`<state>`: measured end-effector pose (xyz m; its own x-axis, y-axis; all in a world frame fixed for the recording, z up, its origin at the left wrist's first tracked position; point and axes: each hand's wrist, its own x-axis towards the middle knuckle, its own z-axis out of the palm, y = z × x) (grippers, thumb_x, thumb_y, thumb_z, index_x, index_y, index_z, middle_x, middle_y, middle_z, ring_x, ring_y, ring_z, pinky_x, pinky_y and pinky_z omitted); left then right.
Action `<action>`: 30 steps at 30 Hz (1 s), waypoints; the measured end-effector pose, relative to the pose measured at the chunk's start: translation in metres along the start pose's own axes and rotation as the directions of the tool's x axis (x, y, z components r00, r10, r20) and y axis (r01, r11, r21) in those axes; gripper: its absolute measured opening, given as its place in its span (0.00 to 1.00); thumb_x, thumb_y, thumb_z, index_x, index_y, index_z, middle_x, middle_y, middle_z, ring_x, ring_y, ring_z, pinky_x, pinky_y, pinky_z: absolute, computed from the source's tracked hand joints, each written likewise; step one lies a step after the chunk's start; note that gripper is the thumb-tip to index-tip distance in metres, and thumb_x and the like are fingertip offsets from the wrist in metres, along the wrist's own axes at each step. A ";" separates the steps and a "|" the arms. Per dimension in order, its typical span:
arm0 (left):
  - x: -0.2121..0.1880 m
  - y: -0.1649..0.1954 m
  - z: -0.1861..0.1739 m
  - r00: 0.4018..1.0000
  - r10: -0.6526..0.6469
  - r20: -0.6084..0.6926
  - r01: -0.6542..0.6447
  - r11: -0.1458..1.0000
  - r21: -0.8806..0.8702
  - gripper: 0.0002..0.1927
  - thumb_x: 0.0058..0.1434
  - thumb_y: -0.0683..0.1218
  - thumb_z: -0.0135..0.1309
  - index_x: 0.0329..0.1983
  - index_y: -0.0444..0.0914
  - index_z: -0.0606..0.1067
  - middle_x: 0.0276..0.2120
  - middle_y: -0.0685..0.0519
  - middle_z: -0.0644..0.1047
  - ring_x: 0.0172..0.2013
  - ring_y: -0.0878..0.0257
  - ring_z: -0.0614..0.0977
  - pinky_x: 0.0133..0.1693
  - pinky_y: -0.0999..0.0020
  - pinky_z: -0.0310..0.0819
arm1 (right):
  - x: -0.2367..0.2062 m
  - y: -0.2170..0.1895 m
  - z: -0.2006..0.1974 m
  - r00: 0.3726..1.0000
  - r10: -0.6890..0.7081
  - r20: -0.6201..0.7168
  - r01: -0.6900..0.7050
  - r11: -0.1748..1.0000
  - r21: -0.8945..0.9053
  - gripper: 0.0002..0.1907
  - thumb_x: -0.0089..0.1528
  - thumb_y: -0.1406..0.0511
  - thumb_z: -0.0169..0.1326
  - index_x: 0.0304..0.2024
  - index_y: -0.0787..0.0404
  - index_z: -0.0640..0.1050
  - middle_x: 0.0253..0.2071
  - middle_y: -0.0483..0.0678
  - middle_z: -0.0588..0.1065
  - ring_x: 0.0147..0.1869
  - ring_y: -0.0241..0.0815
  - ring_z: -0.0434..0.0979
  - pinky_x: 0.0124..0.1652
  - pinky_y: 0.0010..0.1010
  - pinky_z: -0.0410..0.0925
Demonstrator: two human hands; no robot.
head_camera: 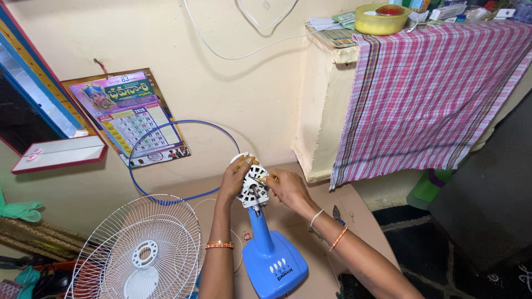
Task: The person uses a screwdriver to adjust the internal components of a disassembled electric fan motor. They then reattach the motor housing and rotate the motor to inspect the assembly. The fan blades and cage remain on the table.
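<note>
A blue table-fan stand (270,259) rises from its base on a sheet of cardboard (354,218). On top sits the bare white motor housing (253,188), with its guard and blades off. My left hand (235,176) grips the housing from the left side. My right hand (284,185) pinches at the housing's right edge, fingers closed on it; whether it holds a small part there I cannot tell. Both wrists wear bangles or thread bands.
A white wire fan guard (141,249) lies at lower left. A blue ring (183,160) leans against the wall under a hanging calendar (128,116). A checked pink cloth (432,94) drapes over a shelf with a yellow bowl (381,19). Small pliers (337,214) lie on the cardboard.
</note>
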<state>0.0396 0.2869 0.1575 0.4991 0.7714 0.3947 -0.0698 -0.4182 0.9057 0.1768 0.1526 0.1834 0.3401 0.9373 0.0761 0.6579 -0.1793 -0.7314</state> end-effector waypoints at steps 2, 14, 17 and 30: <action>0.001 0.001 0.002 0.998 -0.069 -0.002 0.068 0.997 -0.035 0.20 0.69 0.52 0.50 0.39 0.30 0.82 0.47 0.47 0.79 0.54 0.57 0.77 0.56 0.64 0.69 | -0.006 0.002 0.004 0.945 -0.265 -0.190 0.240 0.960 -0.142 0.12 0.63 0.58 0.57 0.37 0.61 0.79 0.29 0.53 0.79 0.32 0.55 0.80 0.32 0.45 0.71; 0.001 0.001 0.000 1.000 -0.031 -0.005 0.030 0.998 -0.047 0.19 0.69 0.51 0.51 0.40 0.30 0.82 0.49 0.47 0.79 0.57 0.57 0.76 0.57 0.64 0.68 | -0.014 0.006 0.013 0.682 -0.699 -0.216 0.533 0.678 -0.507 0.07 0.60 0.71 0.55 0.41 0.61 0.74 0.37 0.51 0.72 0.38 0.52 0.79 0.34 0.42 0.72; 0.001 0.000 0.000 1.000 -0.017 -0.002 0.017 1.000 -0.022 0.19 0.70 0.51 0.50 0.40 0.29 0.82 0.48 0.46 0.79 0.57 0.57 0.75 0.58 0.64 0.67 | -0.015 0.003 0.010 0.684 -0.704 -0.190 0.532 0.660 -0.530 0.07 0.59 0.72 0.54 0.39 0.60 0.74 0.36 0.50 0.72 0.37 0.52 0.78 0.34 0.43 0.72; 0.002 -0.005 -0.001 0.999 -0.046 -0.005 0.046 0.998 -0.040 0.19 0.70 0.52 0.50 0.40 0.30 0.82 0.47 0.48 0.79 0.55 0.55 0.76 0.56 0.62 0.68 | -0.018 -0.002 0.007 0.636 -0.761 -0.127 0.577 0.578 -0.576 0.06 0.59 0.69 0.53 0.39 0.60 0.73 0.37 0.49 0.71 0.42 0.49 0.77 0.38 0.40 0.73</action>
<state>0.0398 0.2912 0.1535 0.4979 0.7920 0.3533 -0.0812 -0.3631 0.9282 0.1647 0.1386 0.1782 -0.1993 0.6949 0.6909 0.9641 0.2652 0.0114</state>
